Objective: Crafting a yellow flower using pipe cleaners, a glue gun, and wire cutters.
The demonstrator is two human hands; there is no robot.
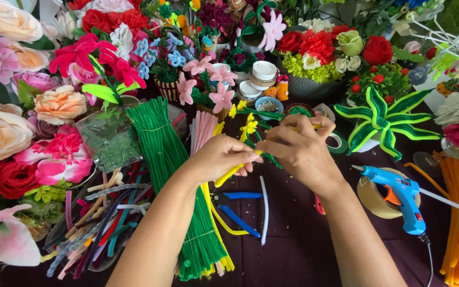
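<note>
Head view shows the left hand (224, 157) pinching a yellow pipe cleaner (228, 175) and the right hand (298, 151) closed on a green stem (264, 151) above the tabletop (304, 244), apparently mid-wrap, so the next move likely calls for a tight twist.

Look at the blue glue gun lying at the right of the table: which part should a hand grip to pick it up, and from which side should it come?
Probably the handle of the blue glue gun, approached from the near, right side. The gun lies flat with its nozzle pointing up-left toward the right hand, its handle angling down toward the near edge, bare apart from the cord at its base. That approach keeps fingers off the nozzle.
</note>
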